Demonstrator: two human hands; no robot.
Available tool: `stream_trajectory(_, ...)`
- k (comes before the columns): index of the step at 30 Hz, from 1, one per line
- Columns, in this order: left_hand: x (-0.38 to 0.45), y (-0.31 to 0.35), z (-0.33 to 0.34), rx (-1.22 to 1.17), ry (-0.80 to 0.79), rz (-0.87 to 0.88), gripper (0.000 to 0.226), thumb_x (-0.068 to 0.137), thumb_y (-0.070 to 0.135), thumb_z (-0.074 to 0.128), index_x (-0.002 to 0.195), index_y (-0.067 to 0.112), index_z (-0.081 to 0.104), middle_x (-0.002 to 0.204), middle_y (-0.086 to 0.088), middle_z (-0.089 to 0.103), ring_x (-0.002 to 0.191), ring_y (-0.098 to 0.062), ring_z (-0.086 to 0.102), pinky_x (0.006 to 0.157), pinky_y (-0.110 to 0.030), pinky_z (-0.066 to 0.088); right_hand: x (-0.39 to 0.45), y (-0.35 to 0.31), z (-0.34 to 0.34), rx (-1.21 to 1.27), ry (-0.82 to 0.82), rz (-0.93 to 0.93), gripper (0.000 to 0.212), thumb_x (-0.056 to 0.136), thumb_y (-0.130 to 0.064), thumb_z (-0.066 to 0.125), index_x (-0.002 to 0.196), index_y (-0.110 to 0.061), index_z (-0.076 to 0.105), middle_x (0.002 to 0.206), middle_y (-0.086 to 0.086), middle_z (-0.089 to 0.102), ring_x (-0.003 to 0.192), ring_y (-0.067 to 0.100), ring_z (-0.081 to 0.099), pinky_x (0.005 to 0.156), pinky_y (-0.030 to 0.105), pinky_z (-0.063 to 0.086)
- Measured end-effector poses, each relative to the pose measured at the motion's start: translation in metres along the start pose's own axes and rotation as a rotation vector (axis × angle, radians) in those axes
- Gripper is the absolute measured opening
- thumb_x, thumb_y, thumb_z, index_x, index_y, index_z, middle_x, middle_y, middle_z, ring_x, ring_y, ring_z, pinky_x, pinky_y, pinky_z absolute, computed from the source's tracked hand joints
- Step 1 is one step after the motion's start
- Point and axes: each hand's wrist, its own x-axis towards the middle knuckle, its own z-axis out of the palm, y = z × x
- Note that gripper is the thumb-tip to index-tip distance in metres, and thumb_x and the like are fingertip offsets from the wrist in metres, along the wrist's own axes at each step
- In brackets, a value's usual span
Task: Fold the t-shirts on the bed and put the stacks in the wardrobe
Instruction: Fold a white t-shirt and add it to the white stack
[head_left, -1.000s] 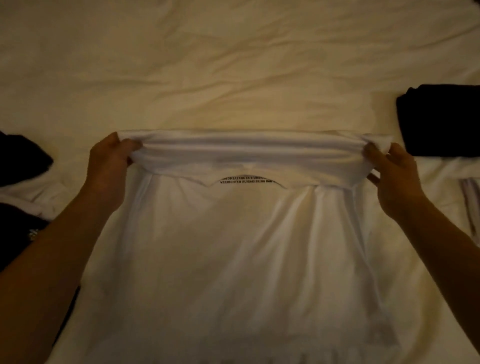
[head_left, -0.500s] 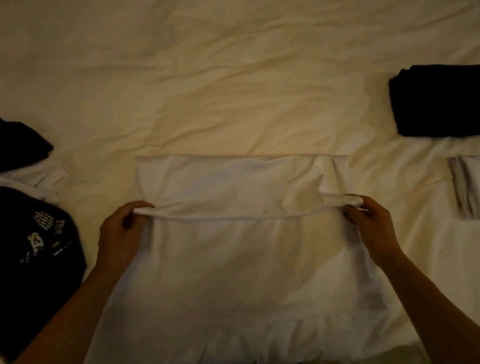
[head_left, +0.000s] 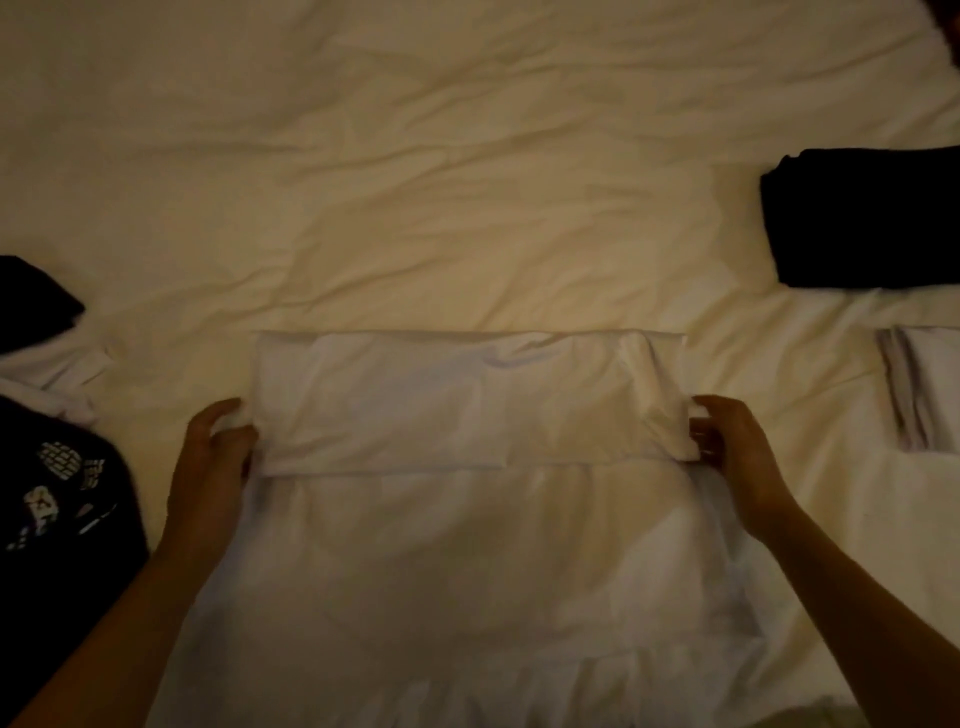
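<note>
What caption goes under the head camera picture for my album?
Two hands, left hand and right hand, fold a white t-shirt on the bed.

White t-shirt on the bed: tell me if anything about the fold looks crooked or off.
Mostly neat. The white cotton t-shirt has a folded band across its far end, held by the left hand and right hand. The band's right end is bunched and creased, while the left end lies flatter, so the fold is slightly uneven.

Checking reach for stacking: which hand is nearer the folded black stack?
Right. The right hand sits below-left of the folded black stack; the left hand is across the white t-shirt.
</note>
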Motion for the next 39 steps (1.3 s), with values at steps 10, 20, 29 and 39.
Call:
stream_trajectory(10, 0.072, 0.049, 0.042, 0.203, 0.067, 0.051, 0.037, 0.094, 0.032, 0.064, 0.126, 0.015, 0.058, 0.124, -0.01, 0.062, 0.113, -0.031, 0.059, 0.096, -0.04, 0.048, 0.066, -0.041, 0.049, -0.483, 0.109, -0.075, 0.034, 0.099, -0.03, 0.053, 0.115, 0.0, 0.057, 0.106, 0.012, 0.057, 0.093, 0.025, 0.052, 0.08, 0.032, 0.038)
stream_trajectory(20, 0.06, 0.031, 0.046, 0.375, 0.208, 0.25, 0.036, 0.103, 0.028, 0.043, 0.134, 0.01, 0.052, 0.11, -0.014, 0.058, 0.102, -0.026, 0.054, 0.088, -0.032, 0.039, 0.064, -0.023, 0.052, -0.512, 0.277, -0.219, 0.034, 0.105, -0.032, 0.04, 0.104, -0.001, 0.053, 0.094, 0.013, 0.056, 0.083, 0.029, 0.053, 0.073, 0.035, 0.039)
stream_trajectory(29, 0.066, 0.032, 0.059, 0.627, 0.158, 0.102, 0.06, 0.098, 0.055, 0.046, 0.123, 0.002, 0.054, 0.122, -0.027, 0.059, 0.112, -0.043, 0.055, 0.096, -0.045, 0.042, 0.067, -0.021, 0.061, -0.578, 0.303, -0.033, 0.052, 0.101, -0.048, 0.042, 0.122, -0.001, 0.046, 0.116, 0.028, 0.061, 0.107, 0.045, 0.058, 0.088, 0.045, 0.044)
stream_trajectory(39, 0.088, 0.046, 0.068, 0.519, 0.273, 0.193, 0.05, 0.102, 0.047, 0.038, 0.108, 0.0, 0.056, 0.108, -0.026, 0.06, 0.103, -0.041, 0.056, 0.084, -0.042, 0.04, 0.088, -0.036, 0.063, -0.567, 0.344, -0.069, 0.05, 0.102, -0.046, 0.039, 0.124, -0.001, 0.046, 0.12, 0.026, 0.058, 0.107, 0.044, 0.057, 0.087, 0.044, 0.044)
